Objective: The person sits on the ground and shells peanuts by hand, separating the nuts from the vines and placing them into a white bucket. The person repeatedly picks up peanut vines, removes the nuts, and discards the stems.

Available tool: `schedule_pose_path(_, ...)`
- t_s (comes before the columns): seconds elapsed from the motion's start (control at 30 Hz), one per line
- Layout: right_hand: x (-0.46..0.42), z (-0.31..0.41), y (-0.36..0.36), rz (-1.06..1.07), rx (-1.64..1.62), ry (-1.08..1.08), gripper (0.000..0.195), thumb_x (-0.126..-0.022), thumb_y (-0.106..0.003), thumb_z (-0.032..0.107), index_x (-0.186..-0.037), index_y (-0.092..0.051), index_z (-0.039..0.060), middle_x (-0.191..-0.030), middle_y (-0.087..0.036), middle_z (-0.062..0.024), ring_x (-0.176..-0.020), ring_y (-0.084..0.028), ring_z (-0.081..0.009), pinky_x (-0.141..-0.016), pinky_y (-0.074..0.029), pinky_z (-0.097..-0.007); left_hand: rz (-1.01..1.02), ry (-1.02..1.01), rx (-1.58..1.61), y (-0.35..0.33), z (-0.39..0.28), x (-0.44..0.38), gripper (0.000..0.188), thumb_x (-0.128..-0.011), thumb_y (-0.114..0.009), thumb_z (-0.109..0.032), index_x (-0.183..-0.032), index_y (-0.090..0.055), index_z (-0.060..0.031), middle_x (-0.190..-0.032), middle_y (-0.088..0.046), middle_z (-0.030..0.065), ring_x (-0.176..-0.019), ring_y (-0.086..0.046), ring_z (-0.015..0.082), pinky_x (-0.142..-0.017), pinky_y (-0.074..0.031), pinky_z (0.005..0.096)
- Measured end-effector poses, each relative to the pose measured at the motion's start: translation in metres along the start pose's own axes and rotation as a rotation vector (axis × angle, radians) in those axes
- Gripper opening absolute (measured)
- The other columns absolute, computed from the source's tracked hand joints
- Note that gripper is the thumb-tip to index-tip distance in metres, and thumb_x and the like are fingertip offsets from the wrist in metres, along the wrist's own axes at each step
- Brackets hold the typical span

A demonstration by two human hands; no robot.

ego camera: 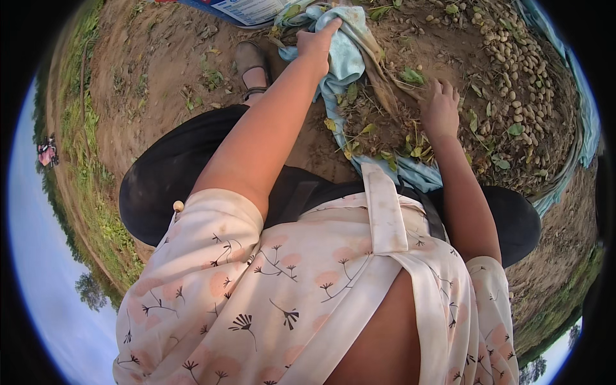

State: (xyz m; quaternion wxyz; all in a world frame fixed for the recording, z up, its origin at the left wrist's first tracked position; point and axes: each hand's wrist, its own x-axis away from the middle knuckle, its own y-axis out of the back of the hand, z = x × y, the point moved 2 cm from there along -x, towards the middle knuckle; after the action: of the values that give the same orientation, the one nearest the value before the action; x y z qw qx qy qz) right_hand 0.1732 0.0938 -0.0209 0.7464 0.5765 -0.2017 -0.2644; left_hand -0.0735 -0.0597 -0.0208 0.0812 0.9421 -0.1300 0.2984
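Observation:
My left hand (315, 48) is closed around a bunched fold of light blue cloth (349, 55), near the top of the view. A soil-stained, brownish part of the cloth trails from there toward my right hand (440, 108). That hand is low over the soil, fingers bent downward beside the end of the stained cloth; whether it pinches anything is hidden. Between my hands, leaves, stems and loose soil (380, 130) lie on the cloth. Many unshelled peanuts (519, 82) are spread on the right, beyond my right hand.
A blue container with a printed label (245, 12) stands at the top edge. The cloth's far border (584, 110) curves along the right side. My shoe (250, 57) rests on bare soil at the left. A green strip of plants (91, 144) runs along the far left.

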Motion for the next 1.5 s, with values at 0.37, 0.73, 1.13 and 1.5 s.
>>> schedule_pose_path(0.37, -0.003, -0.043, -0.020, 0.162, -0.020, -0.121, 0.020, -0.088, -0.065, 0.013, -0.106, -0.059, 0.0092, -0.108, -0.063, -0.0146, -0.105, -0.058, -0.0364, -0.084, -0.049, -0.0479, 0.125, 0.343, -0.355, -0.028, 0.000, 0.044, 0.078, -0.089, -0.073, -0.027, -0.148, -0.029, 0.0023, -0.154, -0.031, 0.0225, -0.141, -0.035, 0.0398, -0.115, -0.034, 0.0575)
schedule_pose_path(0.73, -0.021, -0.072, 0.012, -0.327, -0.517, -0.403, 0.017, -0.089, -0.068, 0.015, -0.098, -0.058, 0.0048, -0.089, -0.065, -0.0154, -0.084, -0.061, -0.0367, -0.074, -0.046, -0.0453, 0.460, 0.266, 0.516, -0.052, 0.000, 0.017, 0.041, -0.091, -0.068, -0.022, -0.127, -0.054, -0.0066, -0.123, -0.062, 0.0100, -0.114, -0.060, 0.0299, -0.105, -0.045, 0.0480)
schedule_pose_path(1.13, -0.039, -0.088, 0.010, -0.136, -0.316, -0.346, 0.025, -0.087, -0.070, 0.017, -0.108, -0.064, 0.0054, -0.099, -0.067, -0.0136, -0.093, -0.061, -0.0324, -0.085, -0.046, -0.0404, 0.581, 0.491, 0.163, -0.081, 0.064, 0.039, 0.047, -0.081, -0.083, -0.018, -0.120, -0.063, -0.0012, -0.117, -0.069, 0.0120, -0.103, -0.068, 0.0256, -0.093, -0.053, 0.0418)
schedule_pose_path(1.5, 0.047, -0.030, 0.025, 0.795, -0.955, -0.443, 0.020, -0.094, -0.064, 0.017, -0.104, -0.065, -0.0005, -0.086, -0.070, -0.0089, -0.074, -0.067, -0.0210, -0.070, -0.056, -0.0339, 0.906, 0.230, 0.627, -0.106, 0.034, -0.026, 0.014, -0.082, -0.060, -0.007, -0.095, -0.065, -0.0051, -0.089, -0.069, 0.0089, -0.085, -0.069, 0.0245, -0.077, -0.059, 0.0401)
